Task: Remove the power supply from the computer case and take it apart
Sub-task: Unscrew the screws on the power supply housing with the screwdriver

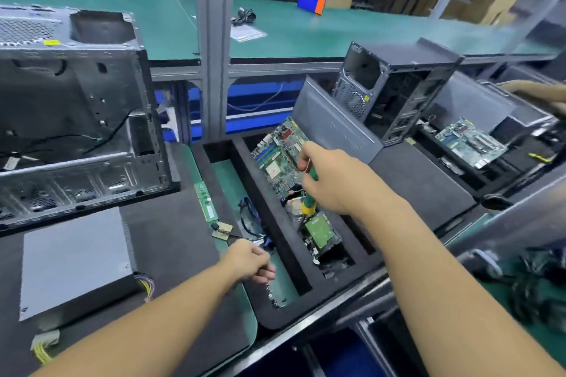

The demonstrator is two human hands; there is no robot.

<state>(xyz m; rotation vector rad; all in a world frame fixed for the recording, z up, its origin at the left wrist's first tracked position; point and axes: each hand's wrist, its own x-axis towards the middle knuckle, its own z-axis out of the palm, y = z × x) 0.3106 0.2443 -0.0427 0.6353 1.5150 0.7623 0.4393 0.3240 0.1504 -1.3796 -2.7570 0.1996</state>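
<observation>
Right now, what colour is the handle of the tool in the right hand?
The screwdriver handle is green with a yellowish end; head view, in the right hand.

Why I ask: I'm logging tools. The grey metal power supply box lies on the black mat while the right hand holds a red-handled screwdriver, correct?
The handle colour is wrong: in the head view the right hand grips a green-handled screwdriver, not a red one. The grey metal power supply box does lie on the black mat.

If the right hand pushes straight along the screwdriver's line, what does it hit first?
Probably the hard drive in the foam tray, just below the screwdriver the right hand grips; depth is unclear.
</observation>
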